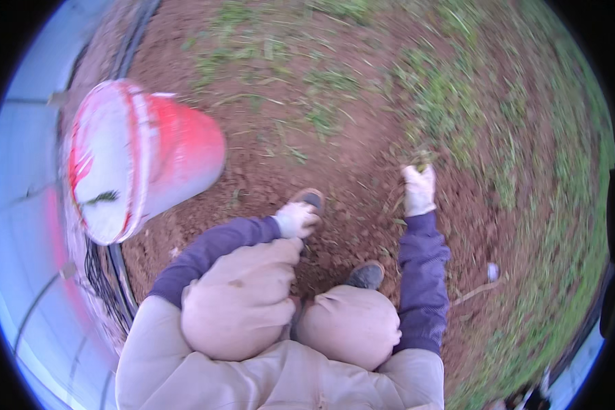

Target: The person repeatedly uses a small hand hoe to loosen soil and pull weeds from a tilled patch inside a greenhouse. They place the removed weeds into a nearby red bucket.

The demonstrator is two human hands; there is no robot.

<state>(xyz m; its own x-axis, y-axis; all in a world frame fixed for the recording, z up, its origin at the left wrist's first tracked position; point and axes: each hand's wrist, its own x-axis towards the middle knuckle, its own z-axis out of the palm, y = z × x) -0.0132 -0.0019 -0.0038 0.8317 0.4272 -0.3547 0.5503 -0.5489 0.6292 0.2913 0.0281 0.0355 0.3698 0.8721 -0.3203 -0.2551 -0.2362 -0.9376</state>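
My right hand (419, 190), in a pale glove, reaches out to the right over the reddish soil and grips a small tuft of weeds (421, 163). In a pale glove too, my left hand (296, 219) hangs by my left knee, above a dark shoe (312, 200); its fingers look curled, but whether they hold anything is unclear. Green grass (441, 102) grows in patches beyond the right hand.
To the left a red and white bucket (184, 148) lies tilted, a green sprig (104, 197) on its pale end. Black hoses (118, 271) run along pale plastic sheeting (25, 215). A stick (476, 291) and a small whitish object (492, 272) lie at right.
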